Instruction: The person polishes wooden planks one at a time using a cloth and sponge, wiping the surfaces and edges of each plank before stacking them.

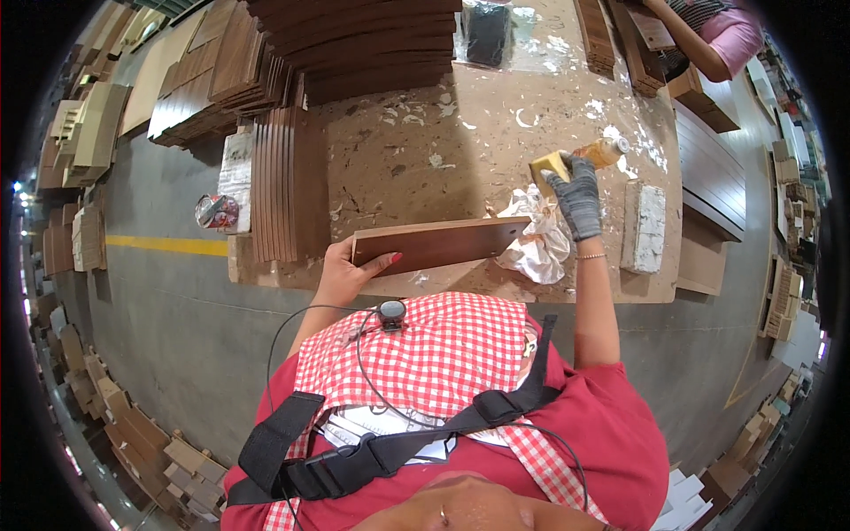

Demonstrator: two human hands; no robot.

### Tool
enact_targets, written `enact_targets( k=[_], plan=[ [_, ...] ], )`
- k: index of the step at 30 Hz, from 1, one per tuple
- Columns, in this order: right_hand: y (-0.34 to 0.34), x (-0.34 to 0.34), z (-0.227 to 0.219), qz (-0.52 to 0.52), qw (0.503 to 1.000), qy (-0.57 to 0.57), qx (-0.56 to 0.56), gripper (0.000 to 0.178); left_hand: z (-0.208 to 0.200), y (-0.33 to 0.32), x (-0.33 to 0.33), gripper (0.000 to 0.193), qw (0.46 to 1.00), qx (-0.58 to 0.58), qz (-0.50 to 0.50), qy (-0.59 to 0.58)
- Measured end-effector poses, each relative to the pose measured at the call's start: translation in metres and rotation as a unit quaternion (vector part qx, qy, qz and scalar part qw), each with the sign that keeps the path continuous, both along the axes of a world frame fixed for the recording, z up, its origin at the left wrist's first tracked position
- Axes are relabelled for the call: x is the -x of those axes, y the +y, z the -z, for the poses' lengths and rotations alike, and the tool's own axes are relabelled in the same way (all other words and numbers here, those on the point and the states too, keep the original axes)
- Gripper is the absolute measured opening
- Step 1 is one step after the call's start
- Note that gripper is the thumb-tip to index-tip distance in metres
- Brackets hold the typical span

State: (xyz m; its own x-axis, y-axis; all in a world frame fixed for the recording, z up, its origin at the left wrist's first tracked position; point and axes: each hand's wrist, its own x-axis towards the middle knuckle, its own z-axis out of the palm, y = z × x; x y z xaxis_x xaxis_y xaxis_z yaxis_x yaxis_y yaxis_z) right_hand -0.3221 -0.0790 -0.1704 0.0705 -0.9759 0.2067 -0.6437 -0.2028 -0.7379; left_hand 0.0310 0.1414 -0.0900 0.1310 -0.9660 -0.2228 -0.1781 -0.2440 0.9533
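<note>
My left hand [343, 270] is bare and grips the left end of a dark brown wooden board [443, 243], thumb on its near face. The board is held tilted on its long edge in front of my apron. My right hand [580, 202], in a grey glove, is closed on a yellow sponge [551, 166] over the right part of the table. Right beside its fingertips is a clear bottle of amber liquid [604, 153]; whether the fingers touch it, I cannot tell. A crumpled white cloth [542, 252] lies under and beside the board's right end.
Brown boards [274, 186] stand in a row on the left of the worktable [390, 177], with a tall stack [363, 40] behind. A white-wrapped block [645, 227] sits at the right edge. A tin [217, 212] is at far left. Another person's arm [699, 53] reaches in at upper right.
</note>
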Motion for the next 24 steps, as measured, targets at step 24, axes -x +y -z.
enact_targets(
  k=[24],
  plan=[
    [0.107,-0.021,0.025,-0.058,0.951,0.29,-0.089,0.05,-0.014,-0.017,-0.021,0.024,0.953,-0.012,-0.213,0.216]
  ],
)
